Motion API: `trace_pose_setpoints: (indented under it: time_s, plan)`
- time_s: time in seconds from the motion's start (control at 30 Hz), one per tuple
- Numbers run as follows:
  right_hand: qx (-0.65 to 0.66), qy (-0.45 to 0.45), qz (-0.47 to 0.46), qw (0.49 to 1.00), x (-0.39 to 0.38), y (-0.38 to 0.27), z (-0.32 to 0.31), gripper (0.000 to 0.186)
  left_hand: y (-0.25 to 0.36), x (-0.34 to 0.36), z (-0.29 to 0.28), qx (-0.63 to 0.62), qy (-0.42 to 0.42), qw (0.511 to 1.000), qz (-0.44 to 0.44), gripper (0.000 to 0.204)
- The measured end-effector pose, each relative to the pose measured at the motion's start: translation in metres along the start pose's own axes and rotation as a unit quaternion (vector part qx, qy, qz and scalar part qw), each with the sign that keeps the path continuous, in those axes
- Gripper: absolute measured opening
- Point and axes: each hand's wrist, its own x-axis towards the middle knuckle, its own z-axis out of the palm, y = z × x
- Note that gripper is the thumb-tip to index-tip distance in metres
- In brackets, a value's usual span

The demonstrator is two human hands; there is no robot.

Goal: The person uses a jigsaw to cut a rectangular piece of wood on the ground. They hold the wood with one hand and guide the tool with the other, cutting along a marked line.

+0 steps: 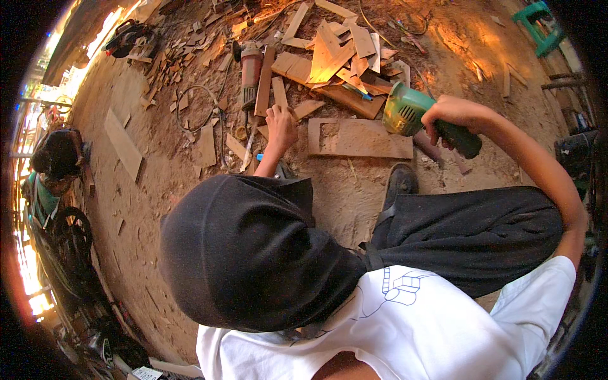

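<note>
My right hand point(446, 120) grips the handle of a green power tool point(405, 109), raised at the right of a flat rectangular board point(358, 142). My left hand point(282, 130) is at the lower end of a short pale wood strip point(278, 92), fingers curled; what they hold is hidden. A red angle grinder point(250, 76) lies just beyond it, beside a narrow brown batten point(265, 79). A pile of cut boards point(332, 54) rests on the dirt floor beyond the board.
My legs point(462, 234) are bent on the dirt floor point(139, 234). A dark power saw point(130, 41) and wood offcuts lie at the upper left. A green plastic stool point(538, 28) stands upper right. A motorbike point(69, 240) lines the left edge; cables snake among the scraps.
</note>
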Motion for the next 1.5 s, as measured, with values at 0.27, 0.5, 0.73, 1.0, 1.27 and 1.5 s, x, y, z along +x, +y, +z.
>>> trace_pose_setpoints:
  time_s: [0.27,0.5,0.73,1.0,1.27,1.5]
  plan:
    - [-0.027,-0.011,-0.003,1.0,0.005,0.006,-0.006,0.017,0.099,0.017,-0.048,-0.238,-0.038,0.97,0.033,0.045]
    - [0.01,-0.016,-0.01,1.0,0.005,0.009,-0.007,0.019,0.109,0.006,-0.008,-0.266,-0.085,0.956,0.091,0.04]
    - [0.014,-0.02,0.006,1.0,0.003,0.007,-0.006,0.019,0.106,-0.001,-0.002,-0.449,-0.198,0.87,-0.039,0.03]
    - [0.006,-0.009,-0.024,1.0,0.003,0.007,-0.008,0.019,0.079,-0.013,0.036,-0.272,-0.173,0.94,0.11,0.043]
    - [0.015,-0.011,-0.046,0.999,-0.015,-0.002,0.004,0.017,0.103,-0.025,0.022,-0.229,-0.056,0.954,0.185,0.045]
    - [0.031,-0.079,-0.042,0.996,-0.012,-0.013,0.02,0.023,0.131,-0.035,0.03,-0.163,-0.052,0.965,0.2,0.047]
